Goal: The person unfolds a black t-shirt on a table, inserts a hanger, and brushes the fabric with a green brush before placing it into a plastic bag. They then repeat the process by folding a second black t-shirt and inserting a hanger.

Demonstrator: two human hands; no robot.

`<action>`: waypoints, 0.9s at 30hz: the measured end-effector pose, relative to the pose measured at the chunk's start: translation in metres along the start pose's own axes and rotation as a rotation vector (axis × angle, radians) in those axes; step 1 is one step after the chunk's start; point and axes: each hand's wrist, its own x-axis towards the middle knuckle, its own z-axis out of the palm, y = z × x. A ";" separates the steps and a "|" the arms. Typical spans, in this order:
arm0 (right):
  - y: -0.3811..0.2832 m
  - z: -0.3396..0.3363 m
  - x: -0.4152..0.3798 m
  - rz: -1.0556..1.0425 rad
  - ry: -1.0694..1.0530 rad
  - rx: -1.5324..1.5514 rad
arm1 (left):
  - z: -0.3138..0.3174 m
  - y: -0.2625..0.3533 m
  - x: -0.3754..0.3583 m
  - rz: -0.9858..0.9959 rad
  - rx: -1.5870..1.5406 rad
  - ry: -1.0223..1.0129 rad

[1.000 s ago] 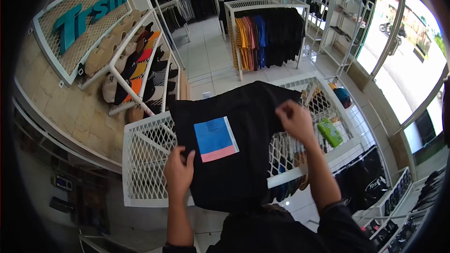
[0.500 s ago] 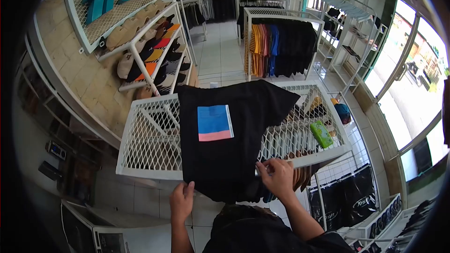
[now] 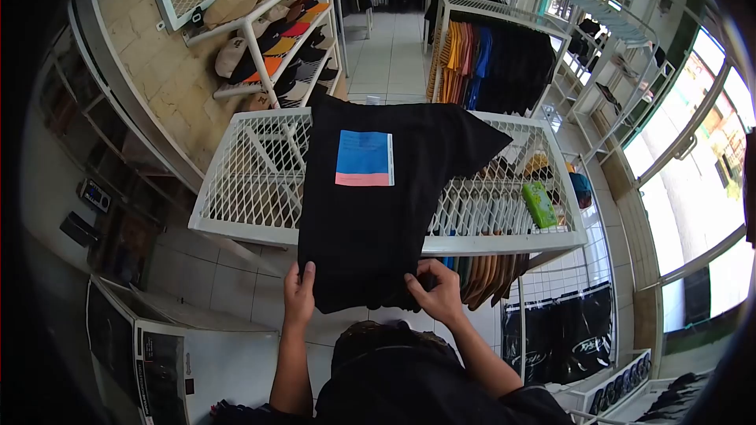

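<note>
A black T-shirt (image 3: 366, 228) lies over the white mesh-topped table (image 3: 244, 227), with a blue and pink print (image 3: 365, 159) facing up. Its one visible sleeve points to the right, and its lower end hangs past the near edge. My left hand (image 3: 299, 291) pinches the left side of that overhanging end, thumb on top. Across from it, my right hand (image 3: 435, 290) grips the right side between thumb and fingers. Cloth hides some fingertips of both hands.
On the table's right part lies a green packet (image 3: 539, 205). Brown garments (image 3: 492, 279) hang beneath. A cap shelf (image 3: 279, 51) stands at the back left, a clothes rack (image 3: 496, 63) behind the table. Glass doors (image 3: 685, 134) are on the right.
My right hand has moved down and left, from beside the table's edge to the shirt's overhanging end. The right side of the shirt now hangs straighter. The camera view has shifted.
</note>
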 end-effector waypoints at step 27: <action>-0.032 -0.027 0.030 0.306 0.302 1.067 | -0.049 0.017 0.024 -0.015 -0.233 -0.202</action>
